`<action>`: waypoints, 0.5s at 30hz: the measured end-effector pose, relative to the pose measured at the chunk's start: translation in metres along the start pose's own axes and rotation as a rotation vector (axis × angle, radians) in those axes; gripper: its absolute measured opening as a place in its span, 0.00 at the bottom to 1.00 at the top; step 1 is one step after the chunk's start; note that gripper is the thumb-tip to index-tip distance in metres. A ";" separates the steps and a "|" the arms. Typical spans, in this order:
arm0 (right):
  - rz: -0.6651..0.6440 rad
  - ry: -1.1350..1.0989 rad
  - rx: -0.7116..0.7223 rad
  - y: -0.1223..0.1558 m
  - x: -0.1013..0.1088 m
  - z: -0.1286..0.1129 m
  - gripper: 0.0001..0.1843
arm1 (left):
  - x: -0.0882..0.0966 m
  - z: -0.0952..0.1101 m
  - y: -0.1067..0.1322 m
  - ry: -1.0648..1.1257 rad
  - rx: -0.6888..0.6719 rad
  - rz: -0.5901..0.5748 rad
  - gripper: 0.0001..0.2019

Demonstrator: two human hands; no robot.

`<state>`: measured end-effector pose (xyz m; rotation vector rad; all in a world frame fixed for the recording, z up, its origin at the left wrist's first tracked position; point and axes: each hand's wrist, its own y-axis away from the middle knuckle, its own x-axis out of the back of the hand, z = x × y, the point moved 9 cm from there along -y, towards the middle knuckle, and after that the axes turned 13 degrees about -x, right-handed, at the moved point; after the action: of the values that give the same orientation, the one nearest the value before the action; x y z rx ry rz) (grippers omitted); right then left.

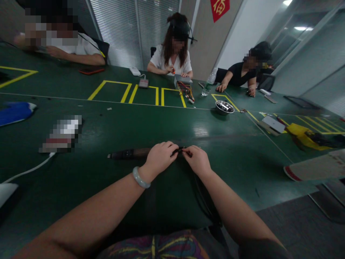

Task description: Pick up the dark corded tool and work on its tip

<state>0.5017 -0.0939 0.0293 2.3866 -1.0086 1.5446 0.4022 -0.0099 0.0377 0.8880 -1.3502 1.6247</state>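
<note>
A long, dark electric screwdriver [129, 154] lies across the green table in front of me, its metal tip to the left. My left hand [161, 155], with a pale bangle at the wrist, is wrapped over the rear end of its body. Close by on the right, my right hand [197, 158] pinches a black cord [181, 148] at that rear end. The fingertips of both hands almost meet there. More black cable [202, 196] hangs down beside my right forearm toward my lap. My fingers hide the exact joint between cord and tool.
A phone [63, 135] on a white cable lies at left, near a blue item [16, 113]. Farther off are a metal bowl [224, 107], a water bottle [208, 84] and a grey box with coloured wires [183, 82]. A yellow bag [304, 136] lies right. Several people sit opposite.
</note>
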 end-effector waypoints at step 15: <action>0.022 0.035 -0.001 0.002 -0.005 -0.005 0.06 | 0.000 0.003 -0.001 -0.018 -0.010 -0.014 0.08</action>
<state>0.4956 -0.0909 0.0263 2.3473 -1.0311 1.5873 0.4036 -0.0126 0.0387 0.9066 -1.3601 1.6014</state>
